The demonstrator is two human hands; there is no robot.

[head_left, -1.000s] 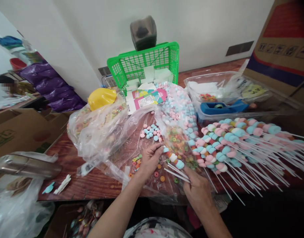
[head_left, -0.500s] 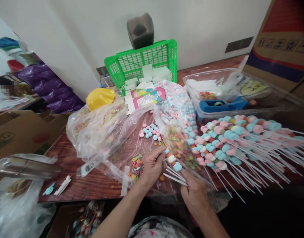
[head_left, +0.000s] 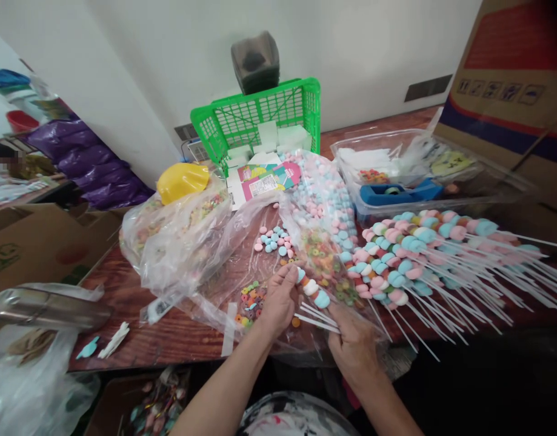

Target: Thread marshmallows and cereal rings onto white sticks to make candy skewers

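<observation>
My right hand (head_left: 353, 333) is closed around several white sticks (head_left: 319, 318) and the lower end of a candy skewer (head_left: 311, 287) threaded with blue, white and orange pieces. At the skewer's upper tip, the fingers of my left hand (head_left: 280, 297) are pinched together on its end piece. Loose pink and blue marshmallows (head_left: 274, 241) lie beyond my left hand, and ring candies (head_left: 251, 301) lie to its left on clear plastic. A bag of ring candies (head_left: 323, 260) lies just behind the skewer. Many filled skewers (head_left: 405, 260) are piled to the right, sticks pointing toward me.
Behind are a green basket (head_left: 264, 109), a bag of marshmallows (head_left: 321, 188) and a clear tub (head_left: 351, 209) with a blue tape dispenser (head_left: 400, 192). A yellow bowl (head_left: 182, 181) tops bags at left, near a metal flask (head_left: 51, 307). A carton (head_left: 510, 91) stands right.
My left fingers have closed in on the skewer's upper tip, where they were just beside it. The whole view has shifted slightly.
</observation>
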